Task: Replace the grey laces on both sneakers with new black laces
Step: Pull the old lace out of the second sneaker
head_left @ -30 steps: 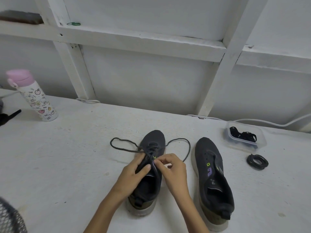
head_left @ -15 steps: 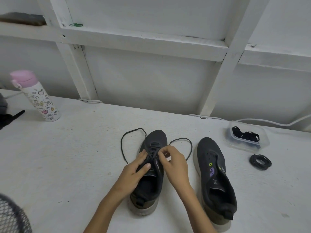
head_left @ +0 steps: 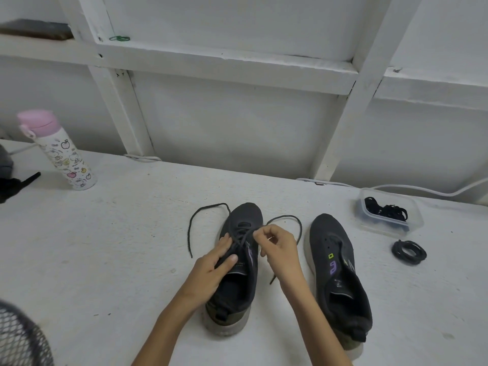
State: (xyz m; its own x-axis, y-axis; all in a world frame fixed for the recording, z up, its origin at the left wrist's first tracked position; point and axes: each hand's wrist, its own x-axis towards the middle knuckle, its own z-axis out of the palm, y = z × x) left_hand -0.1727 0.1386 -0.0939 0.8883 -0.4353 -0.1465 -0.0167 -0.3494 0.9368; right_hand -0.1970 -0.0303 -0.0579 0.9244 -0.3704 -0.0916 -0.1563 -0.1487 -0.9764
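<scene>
Grey lace (head_left: 239,237) half-threaded in the left-hand sneaker (head_left: 235,270) as two bare hands work at its eyelets on a white table (head_left: 118,247).

The left hand (head_left: 211,265) lies on the tongue with thumb and fingers around the crossed lace; the right hand (head_left: 277,247) pinches a strand at the upper eyelets, fingers closed on it. One loose end curves out to the left of the toe, the other loops right and trails down past the right wrist. Just beside it stands the second sneaker (head_left: 340,278), its eyelets bare. Farther right, a clear plastic tub (head_left: 412,223) holds black laces (head_left: 386,211), with a coiled black lace (head_left: 408,252) on the table near it. A pink-capped bottle (head_left: 58,151) stands far left.
</scene>
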